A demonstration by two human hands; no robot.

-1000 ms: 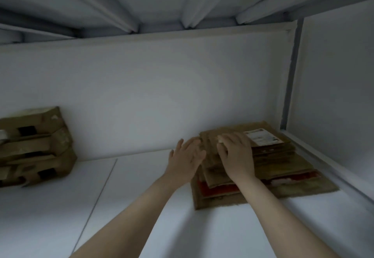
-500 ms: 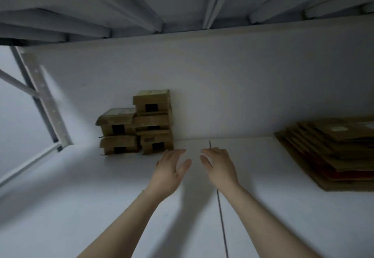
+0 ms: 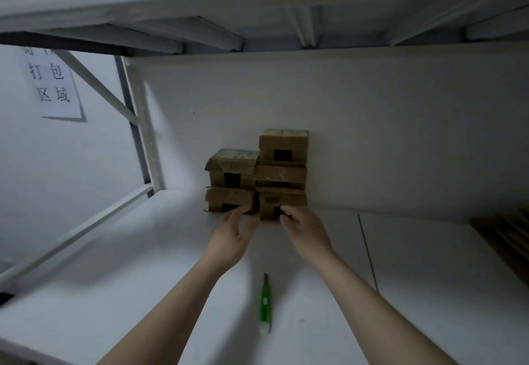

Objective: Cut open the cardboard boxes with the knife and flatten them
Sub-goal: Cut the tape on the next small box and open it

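Cardboard boxes [image 3: 282, 175]: five, stacked in two columns.
Left hand [image 3: 232, 238]: fingers apart, now at the stack's lower left; earlier short of it.
Right hand [image 3: 307, 234]: fingers bent at the stack's lower right; grasp cannot be told.
Utility knife [image 3: 265, 304]: green, lying before the stack, newly in view.

Level: dim, grey-blue cast overall.
Source: brightest patch up and left of the left hand [image 3: 232, 240].
Shadows: soft, beside both forearms.
Blur: fingers [image 3: 234, 218] smeared; flattened cardboard [image 3: 509, 235] far right of the right hand [image 3: 307, 234] soft.
Distortion: shelf frame [image 3: 137, 124] bows towards the edges.
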